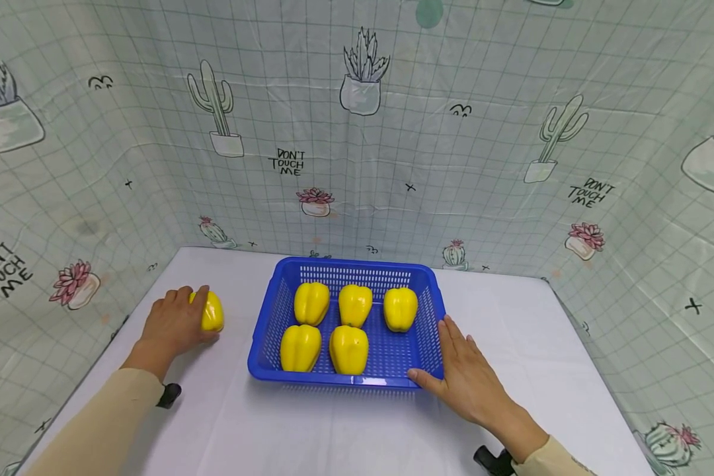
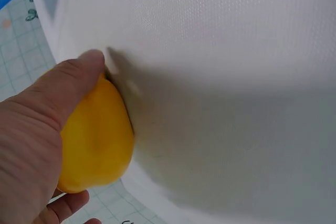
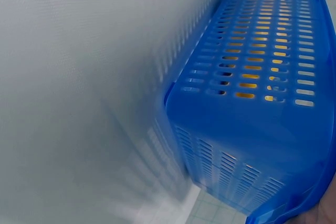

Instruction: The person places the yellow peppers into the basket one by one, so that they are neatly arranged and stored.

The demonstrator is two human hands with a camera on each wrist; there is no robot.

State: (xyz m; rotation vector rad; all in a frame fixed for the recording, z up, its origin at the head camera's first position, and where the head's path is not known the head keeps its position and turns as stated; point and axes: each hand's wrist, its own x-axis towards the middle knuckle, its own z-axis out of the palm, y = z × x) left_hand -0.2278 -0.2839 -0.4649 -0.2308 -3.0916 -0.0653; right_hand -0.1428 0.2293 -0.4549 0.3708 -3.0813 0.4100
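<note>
To the left of the basket, my left hand (image 1: pixel 174 320) holds a yellow bell pepper (image 1: pixel 213 312) down at the white table. In the left wrist view the thumb lies over this bell pepper (image 2: pixel 100 135), with fingertips showing beyond its far side. My right hand (image 1: pixel 473 377) rests at the near right corner of a blue plastic basket (image 1: pixel 339 379), thumb on the front rim and straight fingers along the right side. Several yellow bell peppers (image 1: pixel 349 350) sit inside the basket in two rows. The right wrist view shows mostly the perforated basket wall (image 3: pixel 236 119); little of the hand appears.
A white cloth covers the table (image 1: pixel 357 436). Behind it and along both sides hangs a grid-patterned curtain (image 1: pixel 410 152) printed with cactus drawings. A dark wrist mount (image 1: pixel 169 395) sits under the left sleeve, another (image 1: pixel 492 461) by the right wrist.
</note>
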